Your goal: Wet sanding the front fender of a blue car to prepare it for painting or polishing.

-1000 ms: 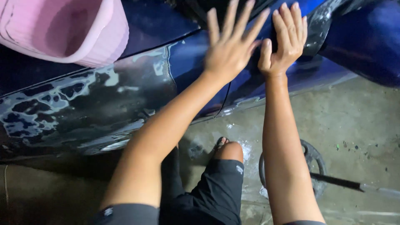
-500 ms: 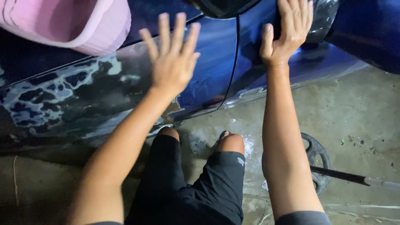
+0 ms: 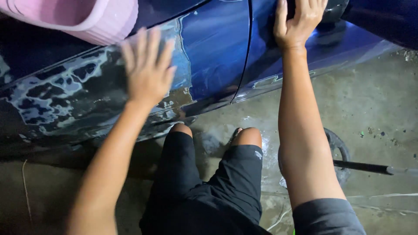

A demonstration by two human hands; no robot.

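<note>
The left hand (image 3: 148, 72) lay flat, fingers spread, on the soapy blue car panel (image 3: 213, 52). The right hand (image 3: 298, 21) pressed the panel beyond the seam.

Glossy painted metal, streaked with soap film, is shown on the blue car panel (image 3: 217, 56), matt smooth plastic on the pink tub (image 3: 87, 15), and rough wet concrete on the floor (image 3: 370, 109).

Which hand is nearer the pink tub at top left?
Left. The left hand lies spread on the soapy blue car panel just below the pink tub. The right hand is pressed on the car far to the right, past the door seam.
</note>
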